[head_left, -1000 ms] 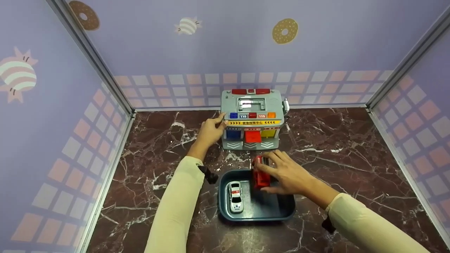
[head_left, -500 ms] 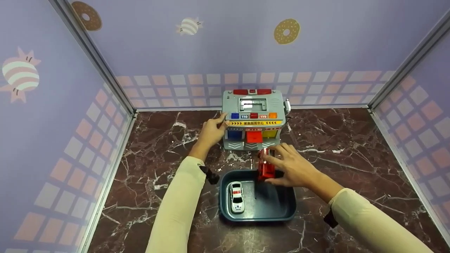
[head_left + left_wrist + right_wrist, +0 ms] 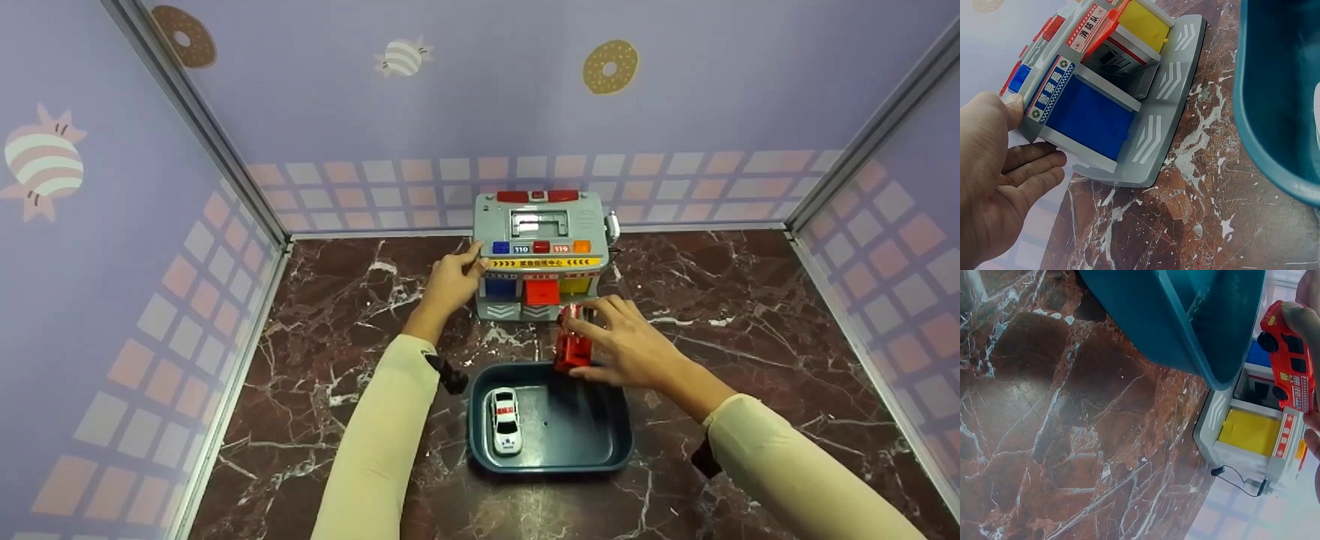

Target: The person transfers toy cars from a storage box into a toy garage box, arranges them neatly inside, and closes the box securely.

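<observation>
My left hand [image 3: 450, 281] holds the left front corner of a grey toy rescue station [image 3: 491, 217], thumb on the roof's front edge. In the left wrist view the other fingers [image 3: 1039, 171] lie beside its side wall. The station's middle red door [image 3: 541, 292] is raised; the blue door [image 3: 1092, 118] and yellow door [image 3: 1249, 432] are down. My right hand [image 3: 630, 341] grips a red toy fire truck [image 3: 574, 349] between thumb and fingers, above the far rim of a dark teal tray [image 3: 551, 469]. The truck's wheels show in the right wrist view.
A white toy police car [image 3: 505, 420] lies at the left of the tray. The brown marble-patterned tabletop [image 3: 360, 450] runs back to a purple wall panel [image 3: 495, 90], with side panels left and right. A thin black cord [image 3: 1235, 481] hangs at the station's right side.
The right hand has carried the fire truck from over the tray's inside forward and slightly right, towards the station. The left hand stays at the station's corner.
</observation>
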`<state>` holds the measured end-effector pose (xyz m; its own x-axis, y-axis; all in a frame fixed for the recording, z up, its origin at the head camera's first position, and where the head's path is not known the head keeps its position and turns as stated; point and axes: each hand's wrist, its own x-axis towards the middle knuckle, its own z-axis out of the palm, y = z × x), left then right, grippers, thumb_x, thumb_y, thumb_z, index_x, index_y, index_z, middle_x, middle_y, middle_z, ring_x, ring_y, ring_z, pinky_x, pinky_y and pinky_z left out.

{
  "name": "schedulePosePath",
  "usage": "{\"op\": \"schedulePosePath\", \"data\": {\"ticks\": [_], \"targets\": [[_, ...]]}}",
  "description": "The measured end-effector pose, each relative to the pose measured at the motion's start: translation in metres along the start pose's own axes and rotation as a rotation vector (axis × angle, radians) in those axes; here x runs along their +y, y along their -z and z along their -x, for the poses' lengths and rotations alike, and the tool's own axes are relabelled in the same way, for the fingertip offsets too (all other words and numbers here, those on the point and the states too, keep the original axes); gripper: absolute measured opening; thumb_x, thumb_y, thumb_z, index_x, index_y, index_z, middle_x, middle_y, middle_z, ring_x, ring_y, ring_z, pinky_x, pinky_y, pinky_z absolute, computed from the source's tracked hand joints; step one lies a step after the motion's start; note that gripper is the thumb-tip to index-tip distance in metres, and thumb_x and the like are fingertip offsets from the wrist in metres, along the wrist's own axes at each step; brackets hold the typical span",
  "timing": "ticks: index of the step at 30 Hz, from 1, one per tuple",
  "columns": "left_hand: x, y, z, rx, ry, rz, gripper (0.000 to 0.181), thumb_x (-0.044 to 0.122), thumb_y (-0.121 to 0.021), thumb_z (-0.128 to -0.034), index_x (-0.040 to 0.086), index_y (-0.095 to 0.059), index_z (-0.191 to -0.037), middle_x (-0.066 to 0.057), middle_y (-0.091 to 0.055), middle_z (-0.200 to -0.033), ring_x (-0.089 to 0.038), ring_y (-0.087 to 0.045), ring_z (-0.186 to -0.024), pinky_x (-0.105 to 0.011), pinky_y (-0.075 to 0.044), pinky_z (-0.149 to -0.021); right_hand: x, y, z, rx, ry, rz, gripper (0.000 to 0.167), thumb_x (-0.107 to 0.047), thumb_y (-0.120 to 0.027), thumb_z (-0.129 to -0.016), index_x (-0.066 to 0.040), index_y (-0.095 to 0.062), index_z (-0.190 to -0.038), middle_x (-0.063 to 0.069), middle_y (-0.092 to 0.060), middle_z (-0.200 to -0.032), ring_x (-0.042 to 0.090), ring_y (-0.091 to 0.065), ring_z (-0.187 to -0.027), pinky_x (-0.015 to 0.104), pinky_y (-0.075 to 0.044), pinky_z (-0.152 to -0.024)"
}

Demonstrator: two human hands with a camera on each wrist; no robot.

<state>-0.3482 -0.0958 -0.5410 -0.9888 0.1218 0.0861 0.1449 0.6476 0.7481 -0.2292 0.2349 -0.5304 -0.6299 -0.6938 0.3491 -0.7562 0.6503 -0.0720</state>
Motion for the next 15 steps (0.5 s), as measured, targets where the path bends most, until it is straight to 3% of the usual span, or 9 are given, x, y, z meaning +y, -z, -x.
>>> {"op": "schedulePosePath", "data": {"ticks": [15], "targets": [[-0.002, -0.001, -0.001, 0.008, -0.027, -0.001, 0.049, 0.039, -0.066, -0.1124, 0.023, -0.062, -0.158, -0.014, -0.064, -0.154, -0.038, -0.064, -0.143, -0.053, -0.05, -0.123, 0.017, -0.01, 0.001, -0.015, -0.148, -0.102, 0.076, -0.057, -0.087, -0.091, -0.016, -0.066, -0.151, 0.026, -0.057, -0.156, 0.046, -0.057, -0.138, 0.064, -0.053, -0.115]]}}
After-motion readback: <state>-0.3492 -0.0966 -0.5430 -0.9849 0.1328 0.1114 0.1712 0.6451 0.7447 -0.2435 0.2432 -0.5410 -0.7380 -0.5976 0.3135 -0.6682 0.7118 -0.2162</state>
